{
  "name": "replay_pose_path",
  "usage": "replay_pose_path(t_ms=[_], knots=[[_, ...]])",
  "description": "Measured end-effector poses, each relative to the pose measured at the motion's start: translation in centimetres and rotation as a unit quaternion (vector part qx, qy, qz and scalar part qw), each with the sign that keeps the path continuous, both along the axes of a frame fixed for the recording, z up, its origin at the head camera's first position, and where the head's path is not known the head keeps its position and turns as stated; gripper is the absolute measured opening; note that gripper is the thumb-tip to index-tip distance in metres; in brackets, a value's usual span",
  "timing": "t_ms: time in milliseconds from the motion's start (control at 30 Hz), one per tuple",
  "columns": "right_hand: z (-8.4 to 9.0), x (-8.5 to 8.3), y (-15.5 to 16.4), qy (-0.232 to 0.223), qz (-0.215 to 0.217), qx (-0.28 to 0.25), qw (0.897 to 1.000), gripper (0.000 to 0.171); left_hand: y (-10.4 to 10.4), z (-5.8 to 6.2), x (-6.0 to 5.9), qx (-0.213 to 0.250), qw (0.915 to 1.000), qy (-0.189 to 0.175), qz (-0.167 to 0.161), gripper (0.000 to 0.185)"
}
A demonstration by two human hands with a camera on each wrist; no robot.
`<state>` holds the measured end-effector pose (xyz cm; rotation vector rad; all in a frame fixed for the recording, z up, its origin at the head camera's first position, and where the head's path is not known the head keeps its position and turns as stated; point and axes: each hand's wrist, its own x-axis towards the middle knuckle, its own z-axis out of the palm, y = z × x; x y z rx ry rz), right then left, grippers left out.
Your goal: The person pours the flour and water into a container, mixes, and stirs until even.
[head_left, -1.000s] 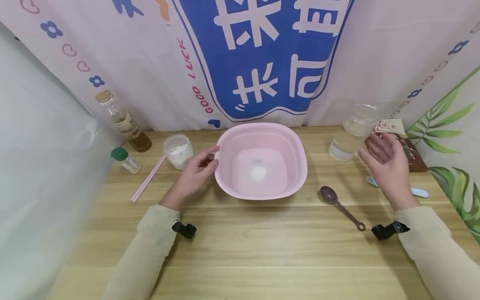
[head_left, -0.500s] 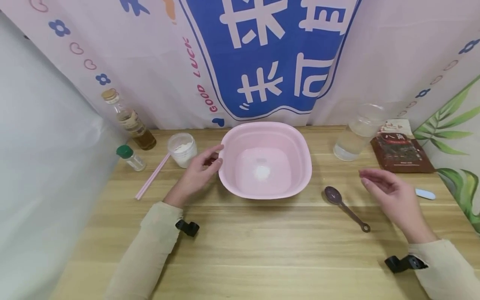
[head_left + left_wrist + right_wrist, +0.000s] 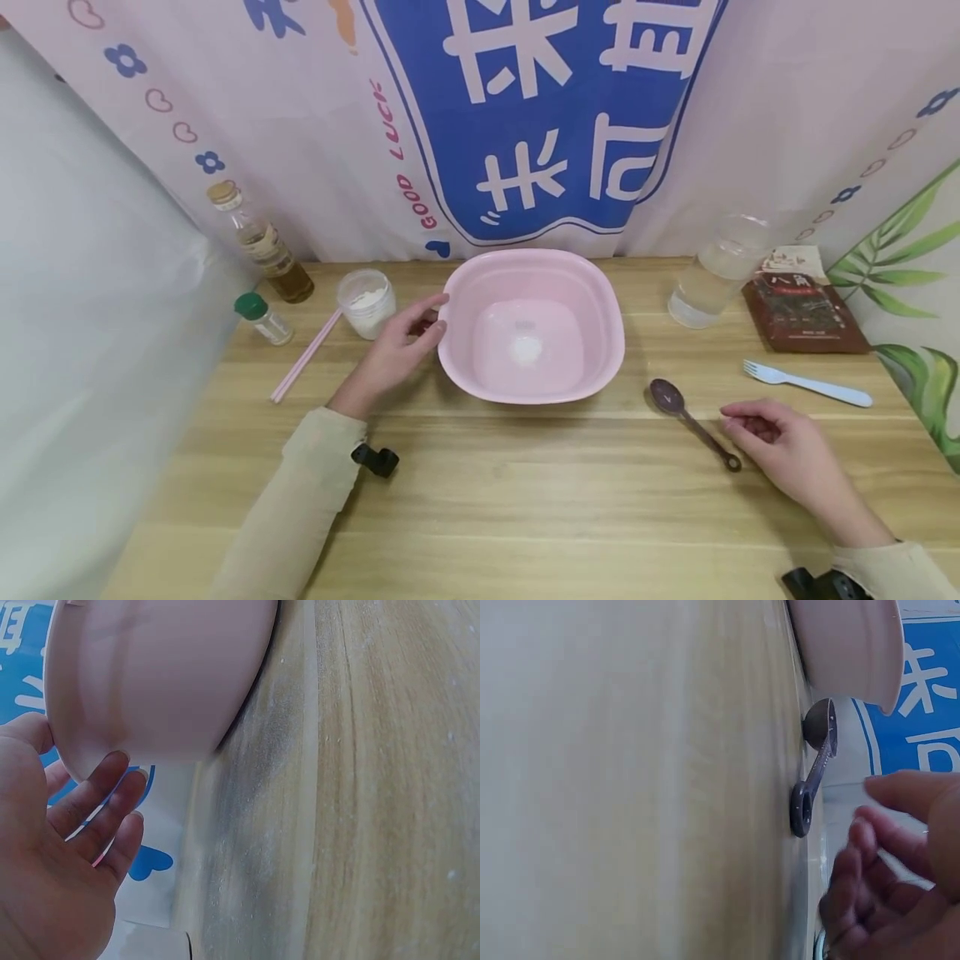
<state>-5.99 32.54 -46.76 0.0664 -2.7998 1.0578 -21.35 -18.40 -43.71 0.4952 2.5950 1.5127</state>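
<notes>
Head view is showing the left hand (image 3: 395,354) resting with loose fingers against the side of the pink basin (image 3: 532,321), which is sitting on the desk (image 3: 480,500) with only a little white powder (image 3: 525,347) in it. Beside it, the right hand (image 3: 780,446) is hovering, fingers loosely curled and holding nothing, just next to the brown spoon (image 3: 692,422), which is lying flat and not being picked up yet, so most of the work is looking undone.

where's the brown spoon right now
In the head view the brown spoon lies on the table, right of the pink basin, just left of the right hand.
</notes>
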Motion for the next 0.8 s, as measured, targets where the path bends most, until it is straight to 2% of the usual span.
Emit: replay_pose_path(t_ms=[200, 400, 500, 800], knots=[[-0.34, 0.76, -0.06, -0.042, -0.008, 0.036, 0.998, 0.011, -0.15, -0.07, -0.06, -0.004, 1.0, -0.001, 0.002, 0.051], [0.16, 0.75, 0.18, -0.118, 0.003, 0.052, 0.992, 0.024, -0.11, -0.12, -0.1, -0.004, 1.0, -0.005, 0.001, 0.051], [0.26, 0.7, 0.29, -0.145, 0.017, 0.057, 0.988, 0.025, -0.09, -0.19, -0.09, -0.008, 1.0, -0.004, -0.001, 0.051], [0.45, -0.01, -0.3, -0.148, 0.038, 0.087, 0.984, 0.016, -0.14, -0.13, -0.06, -0.006, 1.0, -0.002, -0.003, 0.052]])
